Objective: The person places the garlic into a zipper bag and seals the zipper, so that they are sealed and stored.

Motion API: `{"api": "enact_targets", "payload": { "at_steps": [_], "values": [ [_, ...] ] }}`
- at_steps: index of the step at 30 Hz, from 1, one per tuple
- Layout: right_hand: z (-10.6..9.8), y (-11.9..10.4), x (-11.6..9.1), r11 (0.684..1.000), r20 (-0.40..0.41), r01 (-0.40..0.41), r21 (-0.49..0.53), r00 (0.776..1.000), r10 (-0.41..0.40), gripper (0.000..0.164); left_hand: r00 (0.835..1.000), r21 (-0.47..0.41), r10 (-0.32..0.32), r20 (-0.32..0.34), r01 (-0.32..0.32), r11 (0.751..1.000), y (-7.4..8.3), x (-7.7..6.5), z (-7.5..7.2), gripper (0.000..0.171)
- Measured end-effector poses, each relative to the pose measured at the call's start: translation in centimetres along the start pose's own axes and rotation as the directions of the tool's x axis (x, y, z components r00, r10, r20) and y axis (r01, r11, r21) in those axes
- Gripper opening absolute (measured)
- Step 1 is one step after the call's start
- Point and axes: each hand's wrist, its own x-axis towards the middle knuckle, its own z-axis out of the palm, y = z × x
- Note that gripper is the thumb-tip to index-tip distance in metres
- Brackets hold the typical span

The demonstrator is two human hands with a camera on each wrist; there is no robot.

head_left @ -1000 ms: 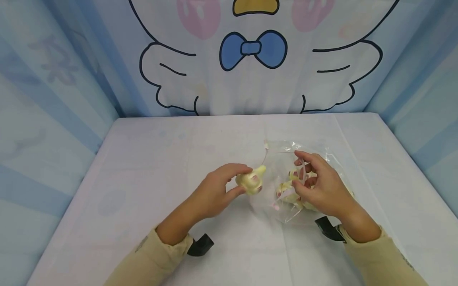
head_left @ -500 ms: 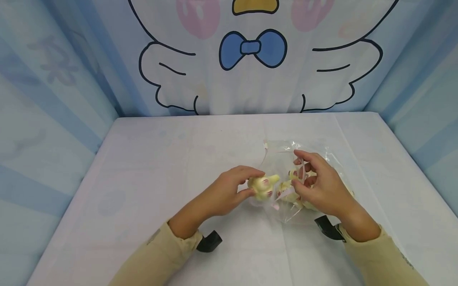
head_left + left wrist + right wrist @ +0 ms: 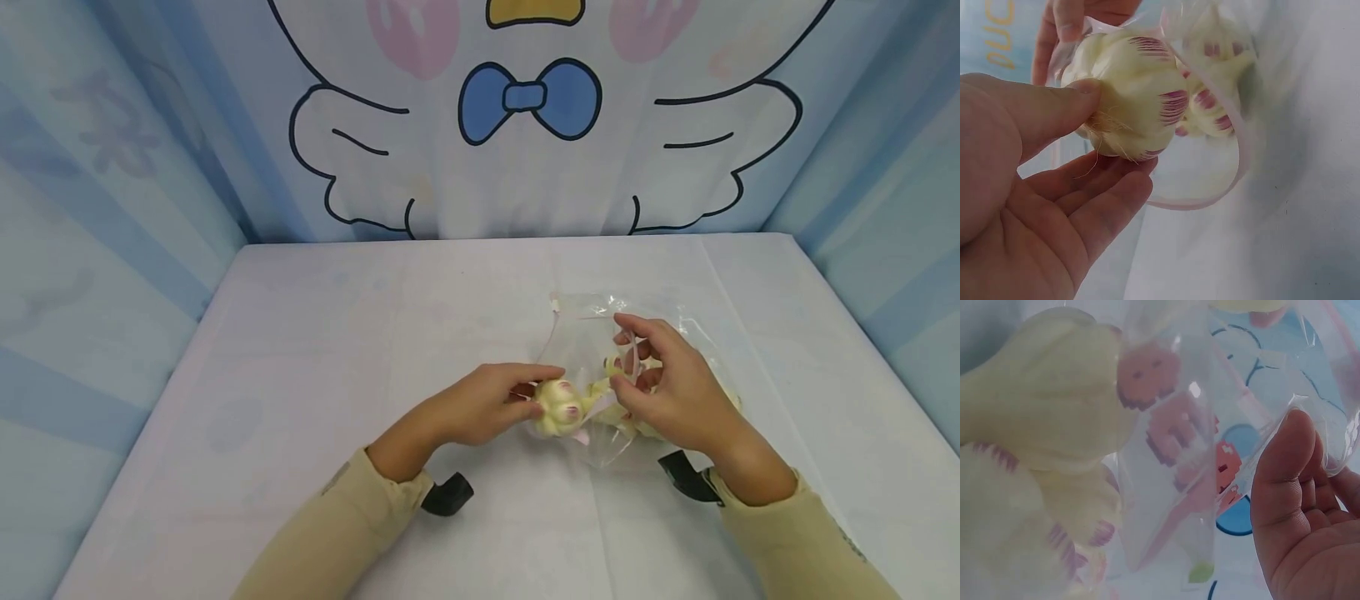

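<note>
My left hand point(image 3: 483, 404) grips a pale garlic bulb point(image 3: 559, 408) with purple streaks at the mouth of a clear zip bag point(image 3: 581, 333). In the left wrist view the thumb and fingers pinch the bulb point(image 3: 1135, 87) around its root end, and the bag's pinkish rim point(image 3: 1241, 150) curves just beyond it. My right hand point(image 3: 671, 387) pinches the bag's edge and holds the mouth apart. Several more garlic bulbs point(image 3: 1041, 394) lie inside the bag, partly covered by the right hand in the head view. Red printed marks point(image 3: 1179, 425) show on the plastic.
The bag lies on a white-covered table point(image 3: 337, 333), right of its middle. A patterned curtain point(image 3: 525, 183) with a blue bow hangs behind the far edge. Pale blue cloth point(image 3: 97, 250) stands along both sides.
My left hand has moved right and slightly toward me, bringing the garlic bulb from beside the bag to its mouth. The bulb has turned. My right hand stays almost still on the bag.
</note>
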Motion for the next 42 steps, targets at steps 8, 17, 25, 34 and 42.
{"api": "enact_targets", "payload": {
  "at_steps": [8,17,25,34,42],
  "values": [
    [0.1,0.0,0.0,1.0,0.002,0.001,-0.02,1.0,-0.001,0.061,0.998,0.003,-0.049,0.036,0.049,0.999,-0.3,0.9,0.4,0.05],
    [0.2,-0.2,-0.1,1.0,0.008,-0.013,-0.015,1.0,0.013,0.063,0.998,0.016,-0.057,0.0,0.057,0.998,0.0,1.9,1.2,0.051],
    [0.3,-0.2,-0.1,1.0,0.008,-0.01,-0.008,1.0,0.01,0.064,0.999,0.053,-0.025,-0.048,0.028,0.998,0.4,2.7,2.2,0.048],
    [0.3,-0.1,0.0,1.0,0.004,-0.002,-0.017,1.0,0.003,0.061,0.995,0.152,-0.002,-0.095,0.016,0.988,0.6,3.5,2.8,0.046],
    [0.4,-0.1,0.1,1.0,0.01,-0.004,-0.005,1.0,0.004,0.065,0.989,0.19,-0.005,-0.149,0.034,0.981,0.8,4.0,3.1,0.048]
  ]
}}
